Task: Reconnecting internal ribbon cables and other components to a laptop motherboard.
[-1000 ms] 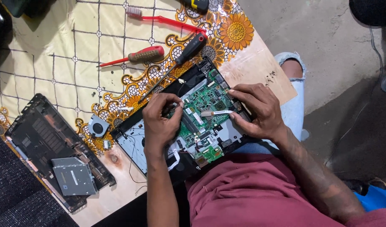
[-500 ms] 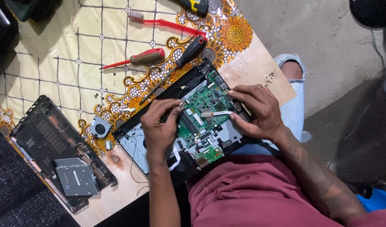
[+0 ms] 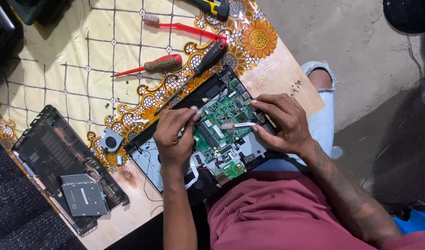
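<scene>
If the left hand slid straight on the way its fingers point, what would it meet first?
The left hand points up and to the right across the green circuit board. Going on, it would likely first meet the laptop base's black rim, then the black-handled screwdriver beyond it; depth is uncertain.

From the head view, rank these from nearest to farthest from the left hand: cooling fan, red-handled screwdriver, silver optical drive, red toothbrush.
From the left hand:
1. Cooling fan, loose on the cloth just beyond its outer side.
2. Red-handled screwdriver, farther up the table.
3. Silver optical drive, on the black cover near the table's edge.
4. Red toothbrush, at the far top.
</scene>
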